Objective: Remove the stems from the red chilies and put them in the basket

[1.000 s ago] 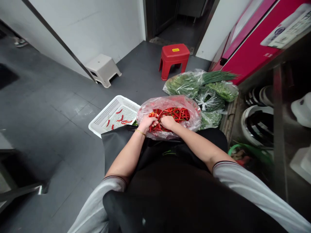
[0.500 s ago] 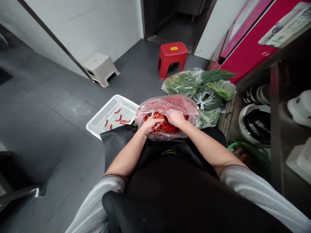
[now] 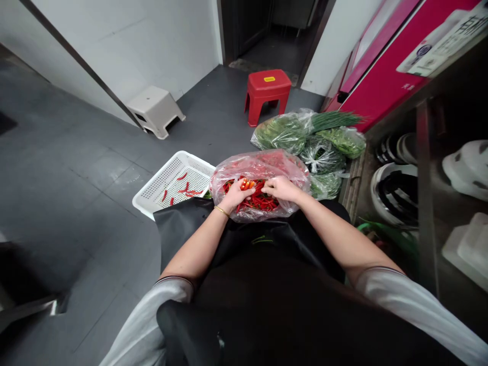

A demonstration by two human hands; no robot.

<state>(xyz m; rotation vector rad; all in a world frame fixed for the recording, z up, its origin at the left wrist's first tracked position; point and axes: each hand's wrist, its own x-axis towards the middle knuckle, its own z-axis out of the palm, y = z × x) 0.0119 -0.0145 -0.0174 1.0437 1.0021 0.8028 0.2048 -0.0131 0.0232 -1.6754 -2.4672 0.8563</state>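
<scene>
A clear plastic bag (image 3: 263, 161) full of red chili peppers (image 3: 263, 202) lies at my lap, its mouth spread towards me. At the left of the opening, my left hand (image 3: 237, 194) is closed around several chili peppers (image 3: 247, 184). On the right, my right hand (image 3: 281, 188) is over the peppers with its fingers pinched together; whatever is between the fingertips is too small to make out. Left of the bag stands a white perforated basket (image 3: 152, 187) with several loose chilies (image 3: 186, 192) on its bottom.
Bags of green vegetables (image 3: 282, 133) lie beyond the bag, with long green stalks (image 3: 335, 120) on top. A red stool (image 3: 269, 84) and a pale stool (image 3: 154, 104) stand farther off. Buckets (image 3: 392, 195) sit on a shelf at right, below a pink cabinet (image 3: 381, 76).
My right hand has drawn slightly back to the right, and its fingers now show above the chilies. My left hand keeps its peppers. The view has shifted slightly.
</scene>
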